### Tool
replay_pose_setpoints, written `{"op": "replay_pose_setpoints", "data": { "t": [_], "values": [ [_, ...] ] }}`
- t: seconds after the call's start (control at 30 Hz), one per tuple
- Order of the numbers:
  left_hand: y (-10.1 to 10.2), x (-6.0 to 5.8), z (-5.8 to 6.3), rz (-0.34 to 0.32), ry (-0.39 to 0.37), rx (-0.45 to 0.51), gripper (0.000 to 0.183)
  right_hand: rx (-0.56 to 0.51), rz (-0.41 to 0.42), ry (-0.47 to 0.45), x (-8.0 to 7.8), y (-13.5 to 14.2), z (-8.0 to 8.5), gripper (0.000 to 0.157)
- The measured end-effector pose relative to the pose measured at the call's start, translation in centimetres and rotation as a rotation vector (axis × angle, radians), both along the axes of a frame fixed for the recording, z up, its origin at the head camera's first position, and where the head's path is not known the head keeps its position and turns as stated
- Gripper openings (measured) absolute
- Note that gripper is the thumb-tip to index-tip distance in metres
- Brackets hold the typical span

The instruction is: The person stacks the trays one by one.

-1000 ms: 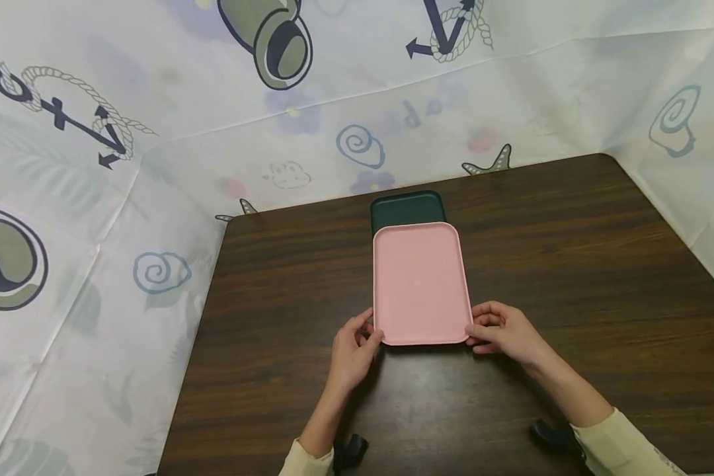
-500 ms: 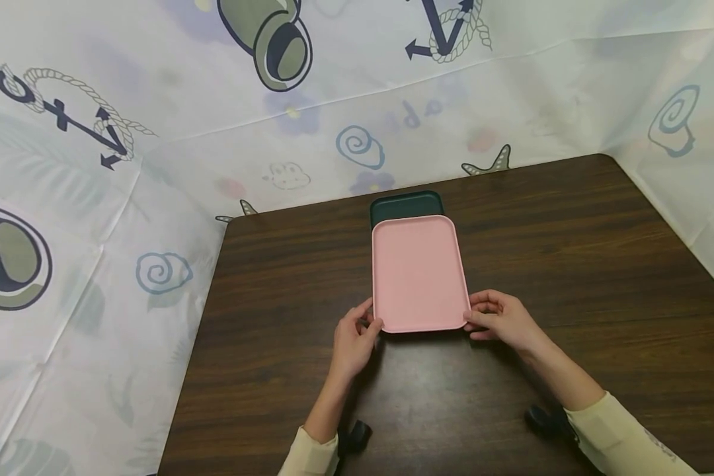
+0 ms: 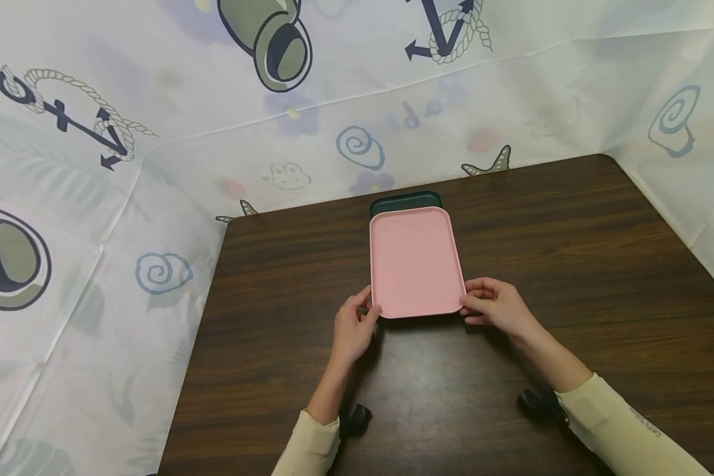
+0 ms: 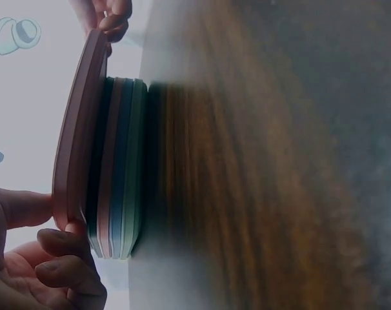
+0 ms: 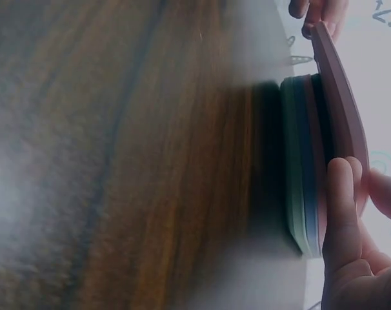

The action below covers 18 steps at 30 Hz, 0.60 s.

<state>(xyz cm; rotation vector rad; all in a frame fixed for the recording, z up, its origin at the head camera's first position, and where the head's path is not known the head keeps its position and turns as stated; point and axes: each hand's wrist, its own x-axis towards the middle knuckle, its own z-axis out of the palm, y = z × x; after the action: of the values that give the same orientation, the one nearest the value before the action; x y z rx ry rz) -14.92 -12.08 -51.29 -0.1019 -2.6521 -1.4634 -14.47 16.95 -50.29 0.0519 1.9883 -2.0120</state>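
A pink rectangular tray (image 3: 417, 263) with rounded corners is held between both hands. My left hand (image 3: 354, 328) pinches its near left corner, thumb on the rim and fingers beneath. At the near right corner my right hand (image 3: 495, 305) grips it the same way. Under and behind it lies a dark green tray (image 3: 406, 201), mostly covered in the head view. Both wrist views show this dark tray on top of a stack: another pink tray (image 4: 107, 174), a blue tray (image 4: 122, 161) and a light green tray (image 5: 295, 174) at the bottom. The held tray sits over the stack, slightly tilted.
The stack stands on a dark wood-grain table (image 3: 571, 264), near its back edge. White patterned cloth (image 3: 357, 86) hangs behind and at the sides. Dark straps or devices (image 3: 357, 419) show at the wrists, next to the pale sleeves.
Both hands have moved the pink tray away from the body, toward the back of the table. It now covers more of the dark green tray.
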Motion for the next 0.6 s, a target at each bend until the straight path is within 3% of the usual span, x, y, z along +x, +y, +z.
{"op": "replay_pose_setpoints", "data": {
  "t": [0.37, 0.6],
  "values": [
    [0.0, -1.3, -0.1, 0.025, -0.009, 0.034, 0.04, 0.026, -0.037, 0.001, -1.4, -0.6, 0.1, 0.045],
    [-0.1, -2.1, 0.2, 0.031, -0.018, 0.006, 0.04, 0.021, -0.059, -0.008, -1.9, -0.9, 0.3, 0.045]
  ]
}}
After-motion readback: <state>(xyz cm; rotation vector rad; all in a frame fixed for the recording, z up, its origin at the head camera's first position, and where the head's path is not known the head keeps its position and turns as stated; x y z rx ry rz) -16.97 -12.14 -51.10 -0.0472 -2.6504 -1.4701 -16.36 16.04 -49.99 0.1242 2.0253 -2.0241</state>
